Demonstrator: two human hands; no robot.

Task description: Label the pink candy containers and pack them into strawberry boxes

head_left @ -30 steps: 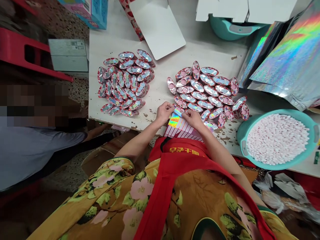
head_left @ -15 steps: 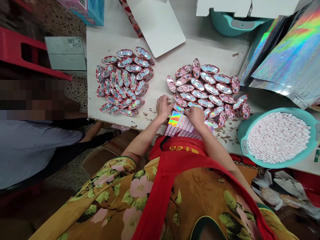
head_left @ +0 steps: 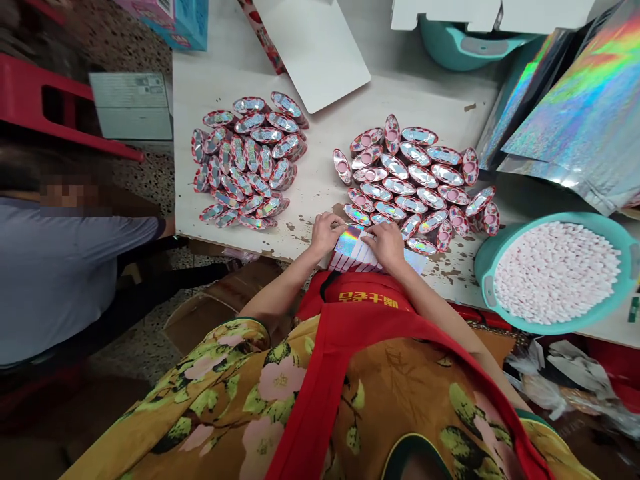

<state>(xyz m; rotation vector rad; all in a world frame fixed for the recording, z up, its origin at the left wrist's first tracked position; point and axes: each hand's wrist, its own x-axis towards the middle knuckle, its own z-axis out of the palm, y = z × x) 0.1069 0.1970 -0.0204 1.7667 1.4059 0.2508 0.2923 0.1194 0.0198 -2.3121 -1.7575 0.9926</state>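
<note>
A shiny rainbow sticker sheet (head_left: 349, 245) with pale strips lies at the table's front edge, against the red apron. My left hand (head_left: 326, 233) is closed at its upper left corner, fingertips pinched on the edge. My right hand (head_left: 386, 243) bends over the sheet's upper part, thumb and fingertips pressed together on it; whether a loose sticker is between them is hidden. Just beyond my fingers stands a cluster of oval red-and-silver packs (head_left: 399, 166). Some have shiny tops, others show a pink round spot. The nearest pack (head_left: 357, 214) has a rainbow-shiny top.
A second group of similar packs (head_left: 251, 153) stands to the left. On the right are a teal tub (head_left: 487, 267) filled with small white pieces and stacked holographic sheets (head_left: 575, 113). A white board (head_left: 315, 60) lies at the back. Another person (head_left: 60, 280) sits at the left.
Both hands have drawn back from the nearest oval pack, down onto the sticker sheet. That pack's shiny top is now uncovered. The other person at the left has shifted and leaned.
</note>
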